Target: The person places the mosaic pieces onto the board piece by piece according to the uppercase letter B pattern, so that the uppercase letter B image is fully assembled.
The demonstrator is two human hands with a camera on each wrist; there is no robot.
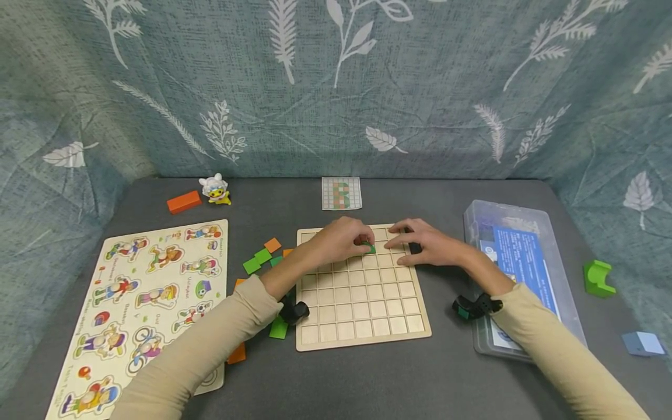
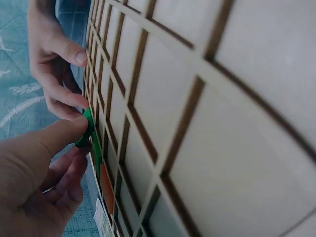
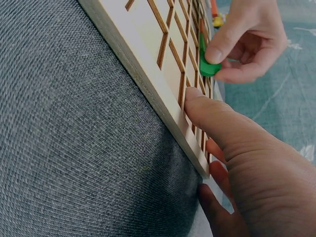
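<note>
A wooden grid board lies in the middle of the grey table. My left hand hovers over its far rows and pinches a small green tile between thumb and fingers, right at a cell. In the left wrist view the green tile sits under my thumb, beside a green tile and an orange tile set in the board. My right hand rests on the board's far right edge with fingers stretched out. Its thumb presses the board, close to the pinched green tile.
Loose green and orange tiles lie left of the board, beside a picture puzzle board. A pattern card, an orange block and a small toy sit at the back. A clear box, a green block and a blue block are at the right.
</note>
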